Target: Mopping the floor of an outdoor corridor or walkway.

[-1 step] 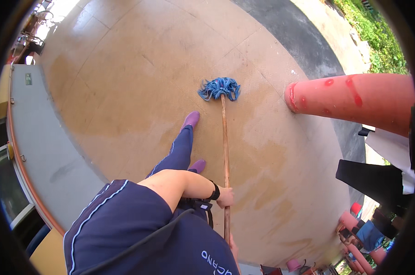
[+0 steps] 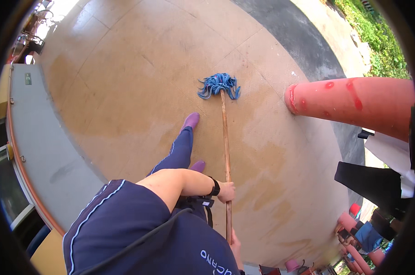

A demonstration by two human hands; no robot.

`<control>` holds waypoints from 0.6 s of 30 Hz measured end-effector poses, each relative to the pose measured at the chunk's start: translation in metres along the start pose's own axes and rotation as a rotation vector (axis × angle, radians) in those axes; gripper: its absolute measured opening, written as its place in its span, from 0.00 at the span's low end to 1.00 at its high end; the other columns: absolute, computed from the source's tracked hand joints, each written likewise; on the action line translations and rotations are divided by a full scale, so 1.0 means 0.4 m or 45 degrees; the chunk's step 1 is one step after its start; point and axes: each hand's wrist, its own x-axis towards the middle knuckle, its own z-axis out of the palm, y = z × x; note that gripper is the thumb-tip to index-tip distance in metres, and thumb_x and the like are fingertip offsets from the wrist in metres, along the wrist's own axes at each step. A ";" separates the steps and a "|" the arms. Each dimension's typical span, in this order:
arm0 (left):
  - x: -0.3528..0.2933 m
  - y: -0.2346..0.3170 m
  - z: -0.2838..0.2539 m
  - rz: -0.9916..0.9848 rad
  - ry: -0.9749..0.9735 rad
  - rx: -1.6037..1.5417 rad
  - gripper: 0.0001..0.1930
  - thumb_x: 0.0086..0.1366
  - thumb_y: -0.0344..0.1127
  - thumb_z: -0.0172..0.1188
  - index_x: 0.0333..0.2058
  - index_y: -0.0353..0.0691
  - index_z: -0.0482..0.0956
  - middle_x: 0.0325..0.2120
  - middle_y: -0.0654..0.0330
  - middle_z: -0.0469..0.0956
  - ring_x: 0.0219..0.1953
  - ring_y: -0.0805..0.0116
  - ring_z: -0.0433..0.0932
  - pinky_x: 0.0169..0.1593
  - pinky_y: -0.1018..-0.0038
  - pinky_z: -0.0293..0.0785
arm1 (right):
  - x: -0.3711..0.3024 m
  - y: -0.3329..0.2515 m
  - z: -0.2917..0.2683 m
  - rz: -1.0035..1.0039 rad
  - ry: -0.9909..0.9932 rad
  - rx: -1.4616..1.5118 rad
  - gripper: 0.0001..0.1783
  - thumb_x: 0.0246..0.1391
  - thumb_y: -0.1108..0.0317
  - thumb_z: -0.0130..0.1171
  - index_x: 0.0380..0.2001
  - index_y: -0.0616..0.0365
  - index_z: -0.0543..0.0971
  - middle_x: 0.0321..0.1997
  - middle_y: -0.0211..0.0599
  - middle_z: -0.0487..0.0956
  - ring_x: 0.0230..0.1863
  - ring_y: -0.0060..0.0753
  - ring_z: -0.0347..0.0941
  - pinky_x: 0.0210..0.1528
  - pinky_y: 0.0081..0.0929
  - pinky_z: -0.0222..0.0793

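A mop with blue strands [image 2: 219,85] rests on the wet-looking floor ahead of me, its strands fanned out. Its long wooden handle [image 2: 225,137] runs back toward my body. My left hand [image 2: 226,192], with a black band at the wrist, is wrapped around the handle partway down. Closer to my body, my right hand [image 2: 235,245] grips the lower end of the handle; my dark blue shirt hides part of it. My purple shoes [image 2: 190,121] stand left of the handle.
A thick red column [image 2: 349,105] rises at the right, with a dark strip [image 2: 303,36] of ground beyond the floor. A grey wall [image 2: 47,123] with an orange-brown rail borders the left. Dark and white cloths [image 2: 368,183] hang at the right edge, above red and pink objects.
The mop head has moved slightly forward, away from me. Both hands have shifted a little with the handle, and more of the right hand shows.
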 end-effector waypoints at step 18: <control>-1.050 -0.512 0.023 -1.930 0.679 -0.857 0.19 0.52 0.32 0.52 0.44 0.34 0.72 0.40 0.44 0.75 0.46 0.51 0.73 0.50 0.63 0.69 | 1.247 -1.313 0.426 -0.454 -0.184 -0.125 0.09 0.56 0.64 0.46 0.35 0.57 0.65 0.13 0.29 0.66 0.09 0.20 0.61 0.08 0.23 0.56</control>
